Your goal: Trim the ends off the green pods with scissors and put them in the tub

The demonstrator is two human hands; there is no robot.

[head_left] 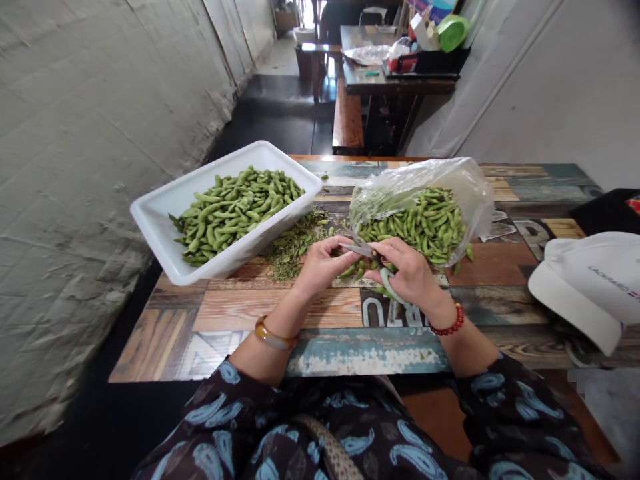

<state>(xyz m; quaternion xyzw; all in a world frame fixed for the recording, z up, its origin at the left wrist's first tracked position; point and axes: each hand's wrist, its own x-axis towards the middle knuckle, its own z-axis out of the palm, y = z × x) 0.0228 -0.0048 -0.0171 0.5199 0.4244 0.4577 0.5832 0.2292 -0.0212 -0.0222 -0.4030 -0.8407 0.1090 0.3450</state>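
My right hand (407, 270) is closed around scissors with a pale green handle (391, 285). Their blades (359, 249) point left, across to the fingertips of my left hand (323, 268). Thumb and fingers of that left hand are pinched together at the blades; whatever lies between them is too small to make out. Several loose green soybean pods (360, 269) lie on the table beneath both hands. Just beyond, a clear plastic bag (425, 175) lies open with a heap of pods (435, 223). To the left, a white plastic tub (265, 253) holds many more pods (240, 207).
Small green trimmings (290, 250) are piled between tub and bag. A white cap (590, 280) sits at the table's right side, near a black object (607, 212). A wooden bench (347, 117) and another table (367, 85) stand farther back. A rough wall (110, 100) runs along the left.
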